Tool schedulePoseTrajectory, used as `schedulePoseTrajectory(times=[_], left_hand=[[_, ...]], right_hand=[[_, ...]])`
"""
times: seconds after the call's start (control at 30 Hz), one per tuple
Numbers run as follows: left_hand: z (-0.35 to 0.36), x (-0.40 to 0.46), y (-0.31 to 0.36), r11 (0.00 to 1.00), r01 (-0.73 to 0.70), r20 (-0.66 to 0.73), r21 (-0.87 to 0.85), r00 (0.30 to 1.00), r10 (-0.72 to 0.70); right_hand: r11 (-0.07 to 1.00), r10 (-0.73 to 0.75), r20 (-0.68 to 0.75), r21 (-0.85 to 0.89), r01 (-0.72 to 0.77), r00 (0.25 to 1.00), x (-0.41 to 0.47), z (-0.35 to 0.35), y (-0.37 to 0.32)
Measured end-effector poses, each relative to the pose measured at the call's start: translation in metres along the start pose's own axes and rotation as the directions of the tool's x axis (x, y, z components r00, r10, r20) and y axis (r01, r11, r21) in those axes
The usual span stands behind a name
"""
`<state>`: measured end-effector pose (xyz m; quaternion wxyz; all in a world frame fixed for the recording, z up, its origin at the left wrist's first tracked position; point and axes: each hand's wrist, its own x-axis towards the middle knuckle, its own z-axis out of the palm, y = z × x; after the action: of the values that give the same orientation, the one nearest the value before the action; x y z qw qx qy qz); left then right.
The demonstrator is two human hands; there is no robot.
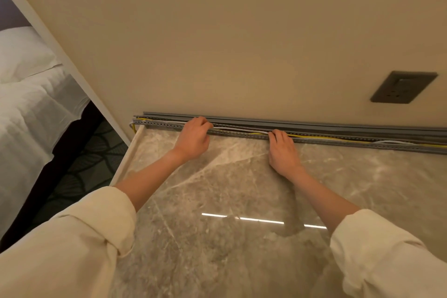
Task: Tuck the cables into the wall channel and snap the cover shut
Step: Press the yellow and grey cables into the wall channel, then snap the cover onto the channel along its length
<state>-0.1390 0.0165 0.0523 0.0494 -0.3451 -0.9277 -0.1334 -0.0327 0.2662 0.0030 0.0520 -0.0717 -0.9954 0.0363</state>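
This is a bedroom, with the tidy look of a hotel room. At the left edge stands a bed [29, 113] made up with white sheets and a plump white pillow [21, 53], over a dark patterned carpet [89, 152]. A polished marble desk [217, 201] (glossy enough to mirror a ceiling light strip) runs along a plain cream wall [217, 31], which carries a dark grey socket plate [402, 87] near the desk's back right edge.
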Motion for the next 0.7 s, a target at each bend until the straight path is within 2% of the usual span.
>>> schedulePoseTrajectory(times=[0.2, 0.27, 0.57, 0.7], left_hand=[[0.007, 0.014, 0.035, 1.000, 0.012, 0.040, -0.020, 0.999, -0.012], [0.011, 0.020, 0.050, 0.999, 0.026, 0.055, -0.040, 0.998, -0.024], [0.039, 0.058, 0.143, 0.997, -0.026, 0.131, -0.077, 0.991, 0.036], [0.054, 0.077, 0.184, 0.996, -0.060, 0.195, -0.072, 0.978, 0.073]], right_hand=[[0.989, -0.133, 0.075, -0.052, 0.137, 0.988, 0.013, -0.019, 0.025], [0.989, -0.132, 0.060, -0.062, 0.136, 0.989, 0.003, -0.023, 0.044], [0.995, 0.087, 0.072, -0.064, -0.082, 0.994, -0.070, -0.033, 0.174], [0.970, 0.242, 0.065, -0.013, -0.241, 0.968, -0.083, -0.046, 0.229]])
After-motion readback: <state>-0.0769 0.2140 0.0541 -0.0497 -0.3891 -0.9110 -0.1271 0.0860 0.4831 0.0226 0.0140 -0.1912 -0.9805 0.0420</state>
